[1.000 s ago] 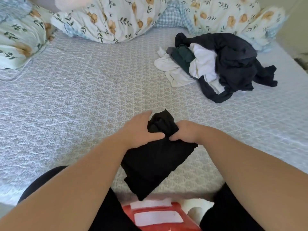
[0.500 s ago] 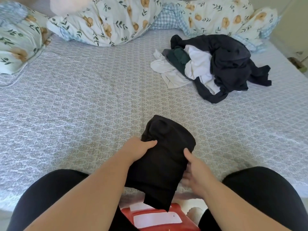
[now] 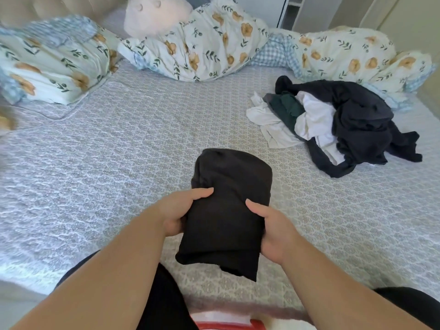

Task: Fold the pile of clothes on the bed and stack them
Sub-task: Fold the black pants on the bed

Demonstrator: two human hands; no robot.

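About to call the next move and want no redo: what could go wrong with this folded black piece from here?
1. The black garment is pinched only at its sides by the left hand and right hand; its loose lower corner may unfold when set down.
2. No stack shows yet; placing it near the unfolded pile could mix them.

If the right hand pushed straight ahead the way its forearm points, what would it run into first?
The right hand points up-left, so it meets first the folded black garment it already grips. Beyond that lies bare bedspread, then probably the floral duvet; depth is unclear.
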